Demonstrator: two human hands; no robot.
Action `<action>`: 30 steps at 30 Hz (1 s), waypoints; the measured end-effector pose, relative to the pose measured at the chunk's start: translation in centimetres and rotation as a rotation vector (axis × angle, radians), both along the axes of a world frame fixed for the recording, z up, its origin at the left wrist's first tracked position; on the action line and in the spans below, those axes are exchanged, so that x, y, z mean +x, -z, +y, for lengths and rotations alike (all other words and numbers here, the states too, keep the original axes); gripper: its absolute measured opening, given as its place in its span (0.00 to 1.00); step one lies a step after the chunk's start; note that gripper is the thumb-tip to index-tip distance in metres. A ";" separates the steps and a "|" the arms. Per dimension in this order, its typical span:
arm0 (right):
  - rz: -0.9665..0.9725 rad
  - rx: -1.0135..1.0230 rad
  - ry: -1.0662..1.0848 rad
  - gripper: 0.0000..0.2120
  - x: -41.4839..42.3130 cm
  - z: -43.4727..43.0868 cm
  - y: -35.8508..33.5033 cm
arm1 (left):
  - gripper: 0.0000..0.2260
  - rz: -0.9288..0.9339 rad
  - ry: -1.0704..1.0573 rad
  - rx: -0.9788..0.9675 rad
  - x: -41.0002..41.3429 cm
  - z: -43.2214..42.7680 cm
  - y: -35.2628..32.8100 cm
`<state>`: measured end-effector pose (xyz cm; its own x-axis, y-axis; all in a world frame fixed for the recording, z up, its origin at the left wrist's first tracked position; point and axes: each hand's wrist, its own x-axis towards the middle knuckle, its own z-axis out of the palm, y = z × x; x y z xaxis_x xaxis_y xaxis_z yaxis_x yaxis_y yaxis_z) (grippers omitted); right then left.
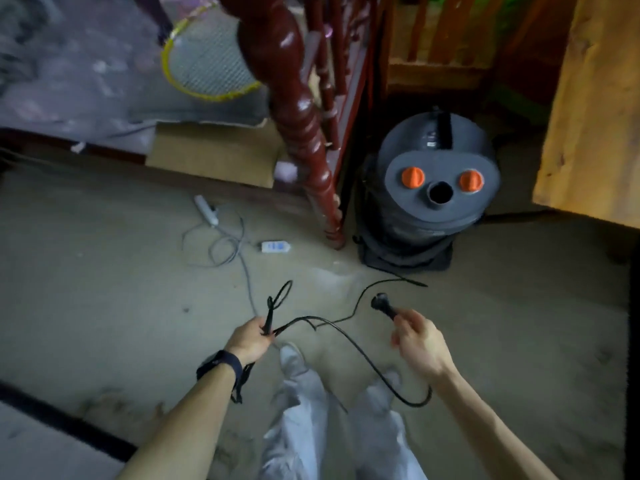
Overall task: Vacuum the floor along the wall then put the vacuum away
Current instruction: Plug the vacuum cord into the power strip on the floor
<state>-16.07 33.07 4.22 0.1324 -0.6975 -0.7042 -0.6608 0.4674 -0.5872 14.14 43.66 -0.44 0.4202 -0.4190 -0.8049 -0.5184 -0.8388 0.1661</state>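
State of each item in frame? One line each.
left hand: grips loops of the power cord
right hand: holds the plug
plug: unplugged
power cord: partly gathered, rest loose
vacuum: upright on floor, hose port empty
power strip: lying on floor

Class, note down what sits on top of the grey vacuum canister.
On the vacuum canister's lid sit two orange knobs, an open round port between them, a black handle behind. The port's inside is too dark to see.
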 end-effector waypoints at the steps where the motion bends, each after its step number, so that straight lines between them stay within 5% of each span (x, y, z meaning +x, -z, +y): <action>1: -0.019 0.008 -0.029 0.11 1.5 0.2 0.4 | 0.03 -0.015 -0.023 -0.002 1.3 0.8 0.4; 7: -0.044 -0.078 -0.025 0.05 10.5 0.5 2.4 | 0.04 -0.067 -0.091 -0.083 6.8 2.8 3.7; 18: 0.085 -0.317 0.006 0.03 25.4 -1.3 8.5 | 0.04 0.289 -0.512 -0.360 15.0 -8.5 15.1; 25: 0.149 -0.326 0.000 0.04 30.9 -1.8 20.8 | 0.03 0.367 -0.247 -0.377 17.7 -11.1 24.9; 30: 0.135 -0.395 0.069 0.02 32.0 -4.7 30.4 | 0.05 0.435 -0.316 -0.489 18.8 -15.8 35.0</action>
